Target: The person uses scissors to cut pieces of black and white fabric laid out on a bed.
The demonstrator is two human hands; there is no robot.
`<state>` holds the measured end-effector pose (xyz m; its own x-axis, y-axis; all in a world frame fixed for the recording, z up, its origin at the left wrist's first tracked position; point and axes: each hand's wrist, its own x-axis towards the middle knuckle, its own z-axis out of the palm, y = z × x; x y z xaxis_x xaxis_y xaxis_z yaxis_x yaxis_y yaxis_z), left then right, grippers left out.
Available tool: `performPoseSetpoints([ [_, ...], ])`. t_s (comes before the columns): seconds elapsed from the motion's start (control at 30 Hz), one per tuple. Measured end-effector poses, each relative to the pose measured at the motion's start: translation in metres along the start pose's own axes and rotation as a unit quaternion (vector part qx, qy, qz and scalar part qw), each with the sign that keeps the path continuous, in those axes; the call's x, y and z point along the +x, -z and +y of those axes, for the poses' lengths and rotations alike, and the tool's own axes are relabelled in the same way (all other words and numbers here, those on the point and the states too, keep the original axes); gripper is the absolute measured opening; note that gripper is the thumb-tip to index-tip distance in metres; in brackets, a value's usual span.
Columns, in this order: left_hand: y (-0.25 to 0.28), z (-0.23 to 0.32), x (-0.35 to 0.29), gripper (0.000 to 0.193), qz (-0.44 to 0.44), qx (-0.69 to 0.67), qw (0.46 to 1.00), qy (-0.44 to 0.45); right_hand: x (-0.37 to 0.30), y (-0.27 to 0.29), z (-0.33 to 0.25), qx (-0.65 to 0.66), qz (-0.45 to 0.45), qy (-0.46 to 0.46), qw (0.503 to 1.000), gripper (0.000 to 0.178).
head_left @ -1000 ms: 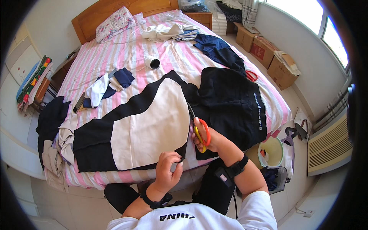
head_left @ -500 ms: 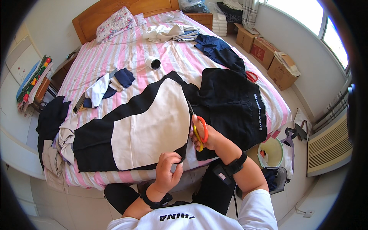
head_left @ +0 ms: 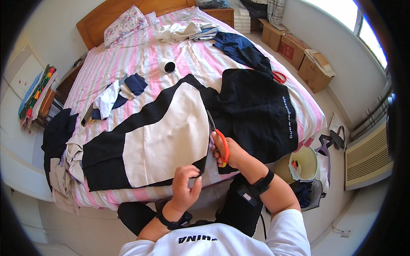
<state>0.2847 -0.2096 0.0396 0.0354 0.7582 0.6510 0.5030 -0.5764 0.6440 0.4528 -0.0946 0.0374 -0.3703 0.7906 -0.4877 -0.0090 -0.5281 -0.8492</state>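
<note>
A cream fabric panel point(head_left: 166, 136) lies on a larger piece of black cloth point(head_left: 104, 166) at the near side of the bed. My right hand point(head_left: 230, 155) is closed round the orange and yellow handles of a pair of scissors point(head_left: 223, 143). Their dark blades point away from me along the panel's right edge, where the black cloth meets it. With fingers pinched, my left hand point(head_left: 186, 183) grips the near right corner of the black cloth. To the right of the scissors, black trousers point(head_left: 254, 111) with a lettered waistband are spread out.
Red-handled scissors point(head_left: 279, 77) lie beyond the waistband. A white thread cone point(head_left: 166, 66) rests mid-bed, with folded clothes point(head_left: 124, 91) to its left. Dark blue cloth point(head_left: 241, 51) lies farther back. On the floor at right stands a pale green bucket point(head_left: 316, 164); cardboard boxes point(head_left: 315, 74) line the wall.
The scissors in my right hand have turned slightly and their handles look closer together, with less yellow showing. My left hand keeps its pinch on the cloth corner. The view has shifted a little.
</note>
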Motion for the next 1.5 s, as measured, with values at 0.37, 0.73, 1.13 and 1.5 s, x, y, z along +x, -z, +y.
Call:
performPoseSetpoints([
  [0.37, 0.048, -0.071, 0.043, 0.012, 0.124, 0.059, 0.968, 0.211, -0.022, 0.014, -0.012, 0.005, 0.020, -0.102, 0.995, 0.065],
  [0.73, 0.084, -0.109, 0.081, 0.028, -0.066, 0.398, 0.895, 0.192, -0.033, 0.025, -0.018, -0.017, -0.008, -0.070, 0.997, 0.071],
  [1.13, -0.054, -0.104, 0.155, 0.047, -0.209, 0.384, 0.899, -0.027, -0.024, 0.023, -0.015, 0.033, -0.055, -0.117, 0.991, 0.077],
  [1.5, -0.078, -0.129, 0.147, 0.017, -0.155, 0.345, 0.926, -0.026, -0.009, 0.027, -0.009, 0.041, -0.087, -0.157, 0.983, 0.080],
])
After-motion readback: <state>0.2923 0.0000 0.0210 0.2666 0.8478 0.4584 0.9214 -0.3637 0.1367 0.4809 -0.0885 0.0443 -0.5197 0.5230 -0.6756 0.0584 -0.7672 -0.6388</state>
